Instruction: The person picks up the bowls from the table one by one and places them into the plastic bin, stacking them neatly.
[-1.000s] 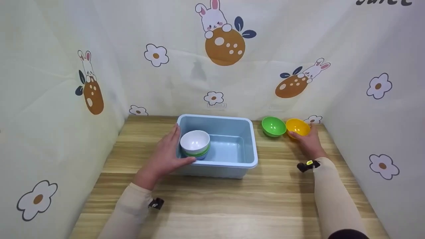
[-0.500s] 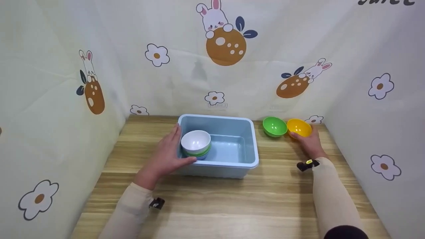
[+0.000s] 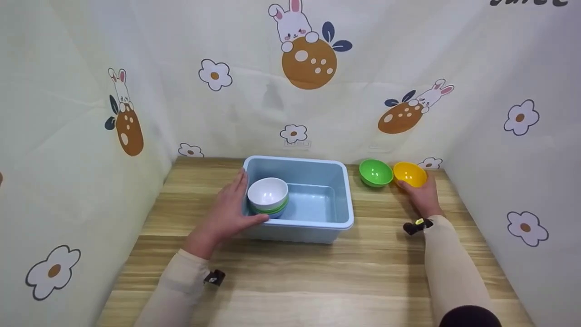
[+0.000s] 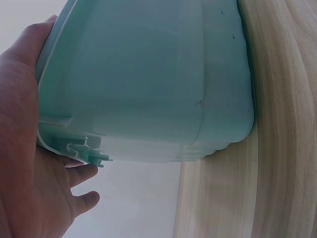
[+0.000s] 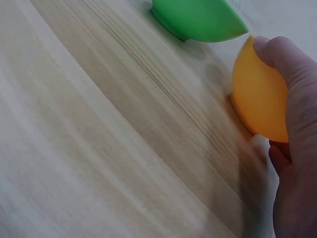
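My left hand [image 3: 221,214] rests against the left side of a light blue plastic bin [image 3: 313,225], its thumb along the front rim and its straight fingers by the left rim. The left wrist view shows the thumb over the bin's rim and loose fingers beside the corner. Inside the bin, at the left, a white bowl [image 3: 268,193] tops a stack with green and blue bowls beneath. At the far right my right hand [image 3: 424,196] grips a yellow bowl [image 3: 409,173], thumb at the rim and fingers round its other side.
A green bowl [image 3: 376,172] sits left of the yellow one, right of the bin. The wooden table [image 3: 317,277] is bounded at the back and sides by cloth walls [image 3: 245,104] printed with rabbits and flowers.
My right wrist and forearm have shifted slightly left; the yellow bowl stays in nearly the same spot. The left hand, bin and stack have not moved.
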